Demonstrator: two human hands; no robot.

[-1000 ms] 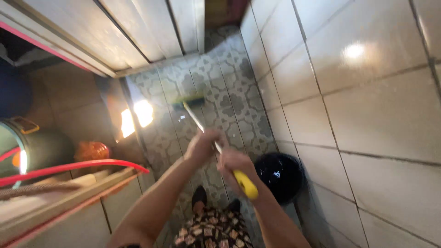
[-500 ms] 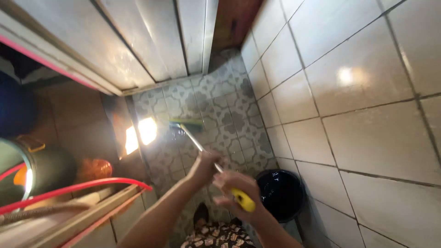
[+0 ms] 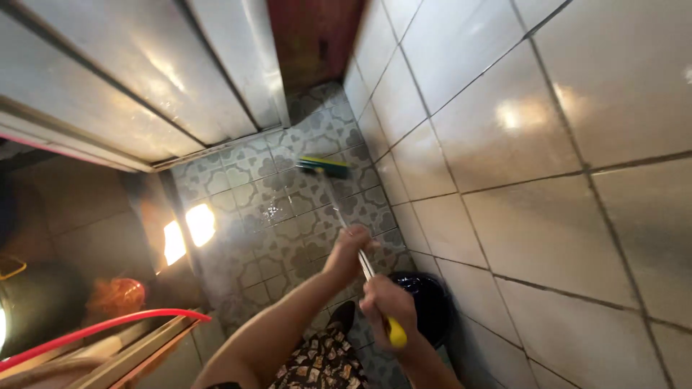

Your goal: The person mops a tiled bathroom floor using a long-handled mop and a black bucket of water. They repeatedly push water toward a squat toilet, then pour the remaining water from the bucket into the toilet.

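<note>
Scrubbing the floor [image 3: 288, 216], both my hands, left [image 3: 351, 252] and right [image 3: 386, 310], have fingers wrapped tight on the brush [image 3: 324, 167] handle; its head is at the wall edge, wet tiles shine mid-floor.

Brush head [image 3: 324, 167] ahead on the floor [image 3: 245, 216] (beside the wall [image 3: 504, 180]); bucket [image 3: 425, 302] right of the feet.

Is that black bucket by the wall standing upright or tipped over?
Upright. The black bucket stands on the patterned floor against the tiled wall, its round open mouth facing up, partly hidden behind the right hand.
</note>
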